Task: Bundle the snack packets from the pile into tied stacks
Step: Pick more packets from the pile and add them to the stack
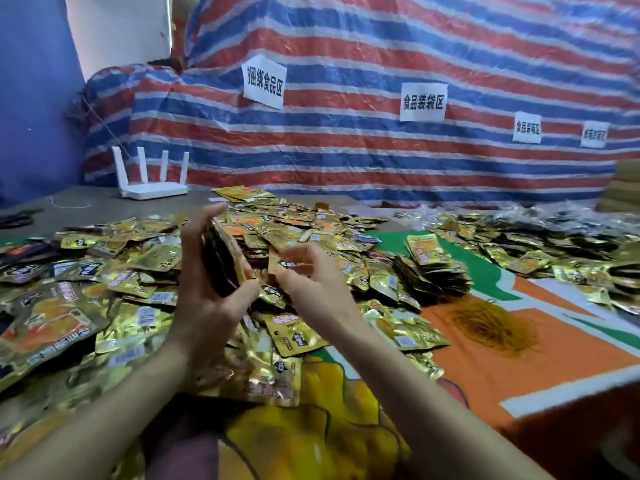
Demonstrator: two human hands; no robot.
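A big pile of gold snack packets [114, 282] covers the table in front of me. My left hand [204, 285] grips an upright stack of packets [225, 258] between fingers and thumb, above the pile. My right hand [308, 275] is just to the right of that stack, fingers curled, pinching a single gold packet [282, 263]. A heap of tan rubber bands [491, 323] lies on the orange mat to the right. A bundled stack of packets [433, 268] lies on its side beyond the bands.
A white router [152, 181] stands at the back left, with black scissors [15, 220] and a loose string [69, 204] on the grey table. More packets [554, 244] spread along the right. A striped tarp [346, 140] with paper labels hangs behind.
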